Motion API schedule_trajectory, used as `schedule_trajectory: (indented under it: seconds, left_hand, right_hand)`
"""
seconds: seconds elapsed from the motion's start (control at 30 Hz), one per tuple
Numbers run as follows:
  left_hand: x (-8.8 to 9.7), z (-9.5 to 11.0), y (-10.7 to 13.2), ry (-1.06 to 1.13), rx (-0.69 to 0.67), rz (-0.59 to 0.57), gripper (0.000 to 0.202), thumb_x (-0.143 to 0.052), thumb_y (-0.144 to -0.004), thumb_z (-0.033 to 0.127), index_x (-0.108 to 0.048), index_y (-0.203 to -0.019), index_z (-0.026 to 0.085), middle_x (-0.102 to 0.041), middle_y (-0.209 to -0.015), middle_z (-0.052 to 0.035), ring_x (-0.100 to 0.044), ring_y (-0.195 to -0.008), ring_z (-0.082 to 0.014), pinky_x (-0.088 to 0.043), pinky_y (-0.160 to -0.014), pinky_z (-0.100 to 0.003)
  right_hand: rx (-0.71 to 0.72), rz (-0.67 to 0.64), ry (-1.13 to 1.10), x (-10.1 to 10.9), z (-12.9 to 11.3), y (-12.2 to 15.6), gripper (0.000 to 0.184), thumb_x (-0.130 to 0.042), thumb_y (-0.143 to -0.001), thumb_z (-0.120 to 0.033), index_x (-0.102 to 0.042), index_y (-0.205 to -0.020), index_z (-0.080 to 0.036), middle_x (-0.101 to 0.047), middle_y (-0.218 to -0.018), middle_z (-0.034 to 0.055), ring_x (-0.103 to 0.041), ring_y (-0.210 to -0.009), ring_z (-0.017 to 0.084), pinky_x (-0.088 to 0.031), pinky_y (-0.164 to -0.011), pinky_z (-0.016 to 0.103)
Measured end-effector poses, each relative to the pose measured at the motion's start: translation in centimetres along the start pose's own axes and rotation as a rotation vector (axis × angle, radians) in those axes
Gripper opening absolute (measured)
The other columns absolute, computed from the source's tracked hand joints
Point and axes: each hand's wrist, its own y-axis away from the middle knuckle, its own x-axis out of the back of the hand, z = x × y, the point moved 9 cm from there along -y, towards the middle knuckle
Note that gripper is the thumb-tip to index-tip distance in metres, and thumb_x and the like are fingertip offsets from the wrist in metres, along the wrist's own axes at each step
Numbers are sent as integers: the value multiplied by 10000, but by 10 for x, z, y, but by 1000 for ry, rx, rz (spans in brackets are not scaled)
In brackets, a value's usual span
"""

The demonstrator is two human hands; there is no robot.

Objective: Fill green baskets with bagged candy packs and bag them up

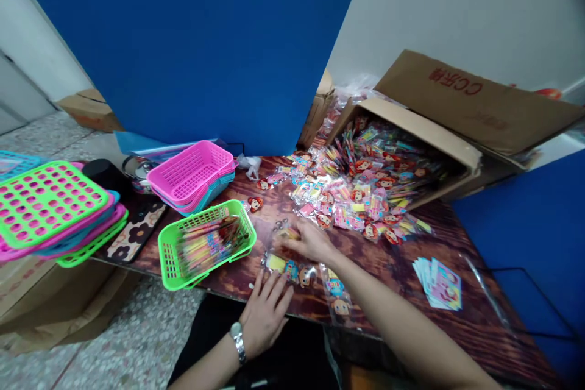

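Note:
My left hand [269,303], with a metal watch on its wrist, lies with fingers outstretched at the table's front edge. Its fingertips reach the lower side of a clear packet [290,268] with yellow contents and a cartoon figure. Just above, my right hand [313,242] has its fingers closed on another small clear packet [287,233], blurred by motion. A similar packet [337,292] lies under my right forearm. To the left of my hands, a green basket [208,274] holds many such packets in a row.
An open carton [429,116] on its side spills a heap of packets [351,195] across the table [379,268]. Printed cards [441,285] lie right. Stacked pink and blue baskets [192,173], a flower-patterned phone case [137,233] and stacked perforated lids [50,204] stand left.

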Motion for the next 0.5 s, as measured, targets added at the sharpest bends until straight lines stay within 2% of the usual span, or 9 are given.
schedule_trajectory:
  seconds: [0.07,0.13,0.23,0.3,0.33,0.4,0.43,0.5]
  left_hand:
    - [17,4,9,30,-50,124,342,-475,-858,213,-521,-1194,172,-563,-1203,-103,-423,-1202,-272,-190,-1073,-544]
    - [29,4,16,66,-81,210,255,-446,-866,170,-583,-1080,171,-631,-1029,-66,-504,-1089,-231,-210,-1080,-520]
    - [35,4,22,97,-116,256,260,-427,-858,131,-600,-1048,171,-639,-996,-55,-518,-1056,-217,-235,-1082,-495]
    - [36,3,23,111,-128,266,277,-420,-853,118,-602,-1054,174,-636,-1015,-58,-513,-1067,-217,-243,-1082,-491]
    - [35,2,24,117,-133,268,284,-418,-851,113,-601,-1060,175,-633,-1026,-61,-511,-1071,-218,-245,-1082,-493]
    - [31,1,25,124,-154,251,301,-418,-845,102,-596,-1077,172,-627,-1042,-66,-506,-1079,-224,-241,-1082,-505]
    - [28,1,25,124,-166,231,312,-420,-840,94,-590,-1091,170,-624,-1051,-69,-502,-1085,-228,-237,-1083,-513]
    - [20,0,26,120,-182,188,342,-428,-824,76,-575,-1120,166,-615,-1070,-76,-489,-1106,-238,-230,-1082,-532]
  right_hand:
    - [38,-65,-59,-21,-13,18,331,-574,-762,-490,-619,-873,-181,-599,-1007,74,-563,-841,185,-386,-695,254]
    - [30,-77,7,-44,-28,33,328,-587,-761,-451,-618,-950,-184,-559,-1144,116,-542,-963,236,-394,-771,306]
    - [-31,-25,169,-61,-43,47,269,-486,-847,-346,-581,-1057,-206,-571,-1140,146,-526,-1010,279,-376,-834,408]
    - [-44,10,162,-56,-42,54,333,-501,-834,-309,-522,-1157,-230,-608,-1072,124,-537,-993,276,-379,-837,410]
    - [-61,34,110,-50,-34,58,416,-539,-806,-314,-480,-1210,-236,-616,-1057,109,-543,-986,270,-387,-830,388]
    - [-145,79,-52,-35,-4,69,552,-599,-755,-353,-420,-1265,-237,-625,-1039,78,-563,-947,244,-408,-792,327]
    - [-211,98,-143,-29,16,77,543,-598,-753,-378,-432,-1250,-235,-629,-1019,62,-575,-911,226,-416,-761,298]
    - [-323,124,-262,-27,54,94,395,-537,-797,-402,-506,-1154,-234,-634,-957,45,-580,-873,209,-419,-729,277]
